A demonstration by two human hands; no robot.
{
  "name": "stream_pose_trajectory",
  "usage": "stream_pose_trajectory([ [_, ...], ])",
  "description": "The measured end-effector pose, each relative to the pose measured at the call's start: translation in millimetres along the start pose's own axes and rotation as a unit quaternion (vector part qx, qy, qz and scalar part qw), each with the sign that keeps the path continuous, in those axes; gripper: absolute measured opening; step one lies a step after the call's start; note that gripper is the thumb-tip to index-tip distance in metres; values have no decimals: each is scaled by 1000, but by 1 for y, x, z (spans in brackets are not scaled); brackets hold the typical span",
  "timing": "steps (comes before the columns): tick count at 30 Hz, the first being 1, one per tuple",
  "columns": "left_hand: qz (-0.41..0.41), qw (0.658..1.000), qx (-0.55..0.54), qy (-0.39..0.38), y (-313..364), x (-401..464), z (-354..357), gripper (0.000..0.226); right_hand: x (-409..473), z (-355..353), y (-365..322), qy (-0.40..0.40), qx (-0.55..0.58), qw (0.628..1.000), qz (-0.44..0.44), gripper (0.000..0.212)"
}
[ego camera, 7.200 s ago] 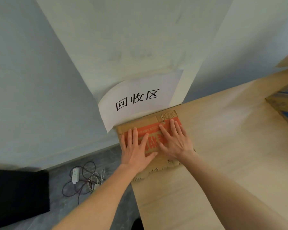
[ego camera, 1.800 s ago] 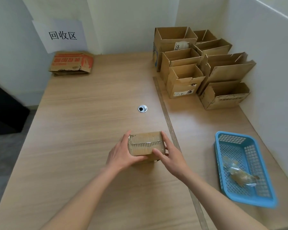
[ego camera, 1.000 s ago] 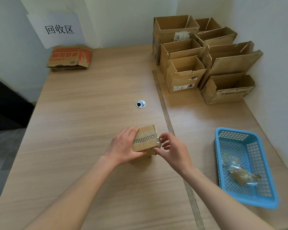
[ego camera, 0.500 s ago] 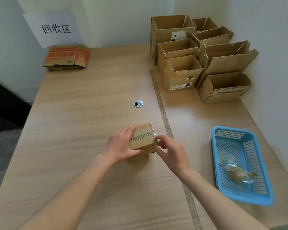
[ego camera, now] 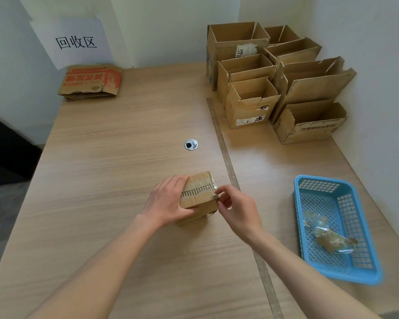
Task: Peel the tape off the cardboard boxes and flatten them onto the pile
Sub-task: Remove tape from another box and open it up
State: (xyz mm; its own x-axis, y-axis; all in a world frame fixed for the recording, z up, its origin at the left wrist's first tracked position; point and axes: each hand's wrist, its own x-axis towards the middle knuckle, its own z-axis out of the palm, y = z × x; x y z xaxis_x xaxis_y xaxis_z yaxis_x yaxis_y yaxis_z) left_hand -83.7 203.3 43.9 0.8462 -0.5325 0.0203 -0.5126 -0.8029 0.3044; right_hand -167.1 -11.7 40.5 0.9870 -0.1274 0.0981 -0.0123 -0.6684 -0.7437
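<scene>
A small taped cardboard box [ego camera: 199, 188] stands on the wooden table [ego camera: 106, 157] in front of me. My left hand [ego camera: 168, 202] grips its left side, fingers over the top and thumb on the near face. My right hand [ego camera: 236, 209] pinches the clear tape at the box's right edge with thumb and forefinger. The pile of flattened cardboard [ego camera: 90, 81], printed in orange, lies at the far left corner under a paper sign [ego camera: 75, 42].
Several open cardboard boxes [ego camera: 272, 81] stand at the far right against the wall. A blue plastic basket [ego camera: 364, 226] at my right holds crumpled tape. A metal strip [ego camera: 228, 157] runs along the table and a cable hole [ego camera: 191, 144] lies beyond the small box.
I left the flattened pile and took hold of a small taped box. Over the last second my right hand closed onto the tape at the box's right edge.
</scene>
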Motion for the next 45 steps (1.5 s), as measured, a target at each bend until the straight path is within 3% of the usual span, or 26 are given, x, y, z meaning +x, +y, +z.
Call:
stream_pose_trajectory([
  [5,28,999,29,-29,-4,5,-5,99,25,-42,4,-165,176,966,95,25],
  [13,73,997,-10,-34,-10,1,-2,98,23,-37,8,-78,14,997,-24,16],
  [18,89,993,-47,-60,-14,0,-2,101,5,-20,8,-17,9,998,-56,25],
  [21,66,991,-16,-117,-3,2,-2,113,-3,-13,5,7,8,996,-89,20],
  [25,28,993,39,-109,16,4,5,117,-10,-15,1,-27,61,995,-68,13],
  [29,46,997,24,-61,18,1,8,107,0,-22,-2,-54,33,996,-60,11],
  [33,66,996,-8,-59,12,-5,11,103,6,-22,-3,-95,-74,985,-126,10],
  [38,69,996,23,-51,21,-15,20,102,-8,-15,7,-102,-56,991,-66,7],
  [42,51,997,16,-48,16,-16,15,101,-1,-9,5,-88,-145,975,-140,9],
  [45,41,998,12,-51,11,-19,9,99,5,-2,-2,-75,-144,974,-157,7],
])
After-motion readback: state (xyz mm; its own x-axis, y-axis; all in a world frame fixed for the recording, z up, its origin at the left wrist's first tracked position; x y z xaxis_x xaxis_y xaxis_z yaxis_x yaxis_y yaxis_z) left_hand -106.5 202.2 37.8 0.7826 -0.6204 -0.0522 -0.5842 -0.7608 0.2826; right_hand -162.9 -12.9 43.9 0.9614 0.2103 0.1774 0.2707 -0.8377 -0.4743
